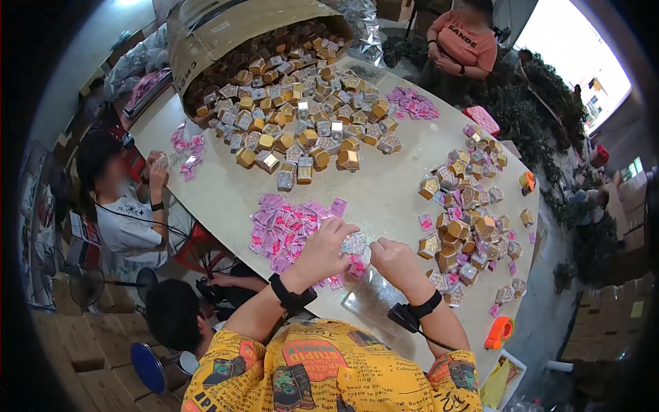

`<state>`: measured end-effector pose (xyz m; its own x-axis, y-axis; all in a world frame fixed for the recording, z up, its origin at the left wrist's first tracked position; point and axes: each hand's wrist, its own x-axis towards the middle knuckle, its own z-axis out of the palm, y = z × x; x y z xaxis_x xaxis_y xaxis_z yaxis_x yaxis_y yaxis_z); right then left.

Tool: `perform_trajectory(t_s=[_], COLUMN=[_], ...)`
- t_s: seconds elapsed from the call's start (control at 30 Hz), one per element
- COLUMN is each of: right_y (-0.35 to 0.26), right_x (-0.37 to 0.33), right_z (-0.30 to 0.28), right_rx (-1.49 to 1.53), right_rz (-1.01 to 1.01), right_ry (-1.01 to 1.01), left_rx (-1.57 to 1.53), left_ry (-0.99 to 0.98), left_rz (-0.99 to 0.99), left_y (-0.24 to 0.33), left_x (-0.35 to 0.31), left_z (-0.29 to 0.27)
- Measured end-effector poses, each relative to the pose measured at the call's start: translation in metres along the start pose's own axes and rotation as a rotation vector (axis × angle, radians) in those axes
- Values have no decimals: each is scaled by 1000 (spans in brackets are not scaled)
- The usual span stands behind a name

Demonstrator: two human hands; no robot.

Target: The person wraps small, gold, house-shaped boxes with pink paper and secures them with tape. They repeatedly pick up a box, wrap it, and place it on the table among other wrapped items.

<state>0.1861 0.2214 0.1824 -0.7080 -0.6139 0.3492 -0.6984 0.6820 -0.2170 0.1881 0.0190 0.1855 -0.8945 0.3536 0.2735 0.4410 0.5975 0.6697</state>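
Note:
My left hand (pixel 328 248) is closed around a small glittery silver house-shaped piece (pixel 354 243), held just above the table. Close beside it, my right hand (pixel 392 259) is pinched shut; whatever its fingertips grip is too small to make out. Under and left of my left hand lies a heap of small pink printed cards (pixel 280 230). Beyond that spreads a big pile of gold and silver house-shaped pieces (pixel 302 130). Another group of these pieces (pixel 463 230), mixed with pink cards, lies to my right.
A large carton (pixel 226 34) lies tipped at the far end, pieces spilling from it. An orange tape dispenser (pixel 499 332) sits at the table's right edge. More pink cards (pixel 412 104) lie farther off. A person in white (pixel 130 213) works at the left; another stands beyond.

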Motion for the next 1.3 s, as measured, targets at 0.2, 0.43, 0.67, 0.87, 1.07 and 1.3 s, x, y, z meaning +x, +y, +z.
perform_trajectory(t_s=[0.2, 0.43, 0.67, 0.87, 1.07, 1.3], right_y=[0, -3, -2, -5, -4, -11], right_x=[0, -1, -3, -1, -1, -9], right_z=[0, -2, 3, 1, 5, 12], right_rx=[-46, -7, 58, 336, 388, 245], right_rz=[-38, -16, 47, 309, 357, 327], right_ry=[-56, -94, -66, -76, -112, -174], left_rx=[42, 110, 99, 118, 255, 144], left_ry=[-19, 29, 23, 76, 66, 59], left_rz=[41, 85, 66, 73, 166, 87], left_y=[-2, -1, 0, 3, 6, -1], left_x=[-2, -2, -2, -6, -5, -15], left_z=[0, 0, 2, 4, 4, 17])
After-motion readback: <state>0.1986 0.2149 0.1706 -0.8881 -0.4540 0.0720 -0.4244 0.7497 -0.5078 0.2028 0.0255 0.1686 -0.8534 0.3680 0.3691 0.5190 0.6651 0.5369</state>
